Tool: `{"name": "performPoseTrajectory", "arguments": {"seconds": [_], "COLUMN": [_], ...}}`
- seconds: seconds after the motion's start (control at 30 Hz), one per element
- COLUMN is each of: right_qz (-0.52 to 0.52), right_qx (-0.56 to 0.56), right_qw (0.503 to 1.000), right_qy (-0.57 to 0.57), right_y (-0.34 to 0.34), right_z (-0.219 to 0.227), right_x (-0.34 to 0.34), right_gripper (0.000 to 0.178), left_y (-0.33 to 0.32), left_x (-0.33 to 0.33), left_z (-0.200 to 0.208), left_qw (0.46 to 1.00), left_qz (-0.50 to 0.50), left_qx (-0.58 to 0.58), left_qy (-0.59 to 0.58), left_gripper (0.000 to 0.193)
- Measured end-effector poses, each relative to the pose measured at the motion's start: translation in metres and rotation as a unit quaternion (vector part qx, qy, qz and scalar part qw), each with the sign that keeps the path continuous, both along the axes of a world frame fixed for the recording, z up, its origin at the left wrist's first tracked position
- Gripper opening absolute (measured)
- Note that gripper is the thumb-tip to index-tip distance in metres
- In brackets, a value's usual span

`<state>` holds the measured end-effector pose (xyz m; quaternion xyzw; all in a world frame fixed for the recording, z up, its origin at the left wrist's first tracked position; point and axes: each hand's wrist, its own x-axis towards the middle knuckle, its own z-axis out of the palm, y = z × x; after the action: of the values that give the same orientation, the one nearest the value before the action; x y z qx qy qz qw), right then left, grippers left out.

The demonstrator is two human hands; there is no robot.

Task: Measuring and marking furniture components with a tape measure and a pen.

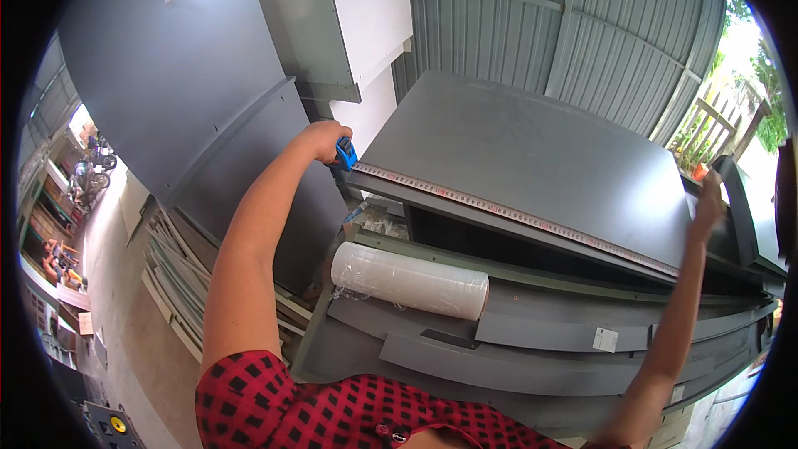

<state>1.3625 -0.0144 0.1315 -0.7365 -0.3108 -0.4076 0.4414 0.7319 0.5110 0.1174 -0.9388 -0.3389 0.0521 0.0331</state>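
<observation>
My left hand (pixel 324 141) is closed around a blue tape measure (pixel 345 152) at the left corner of a large dark grey panel (pixel 515 133). From its case the pulled-out tape blade (pixel 499 212) runs along the panel's near edge to the right, where my right forearm covers its far end. My right hand (pixel 706 204) is beside the panel's right end, beyond where the blade passes out of sight. Motion blurs its fingers, so their grip does not show.
A roll of clear plastic wrap (pixel 411 278) lies on stacked grey panels (pixel 532 357) nearest me. Tall grey sheets (pixel 174 58) stand at left, above a pile of strips (pixel 187 270). A corrugated metal wall (pixel 499 25) rises behind. More grey parts (pixel 744 208) stand at right.
</observation>
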Motion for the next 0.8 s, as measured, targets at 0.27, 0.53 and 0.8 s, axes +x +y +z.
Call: {"name": "performPoseTrajectory", "arguments": {"seconds": [0.27, 0.53, 0.8], "right_qz": [0.518, 0.594, 0.547], "right_qx": [0.02, -0.083, -0.082], "right_qw": [0.739, 0.597, 0.683], "right_qy": [0.431, 0.533, 0.477], "right_y": [0.286, 0.408, 0.445], "right_z": [0.043, -0.037, -0.094], "right_x": [-0.361, -0.482, -0.496], "right_gripper": [0.039, 0.018, 0.016], "left_y": [-0.006, -0.013, -0.012], "left_x": [-0.026, -0.023, -0.019], "left_z": [0.006, 0.008, 0.007], "left_qw": [0.999, 0.998, 0.998], "left_qz": [0.036, 0.052, 0.063], "left_qx": [0.022, 0.018, 0.016], "left_qy": [0.032, 0.018, 0.005], "left_gripper": [0.052, 0.047, 0.061]}}
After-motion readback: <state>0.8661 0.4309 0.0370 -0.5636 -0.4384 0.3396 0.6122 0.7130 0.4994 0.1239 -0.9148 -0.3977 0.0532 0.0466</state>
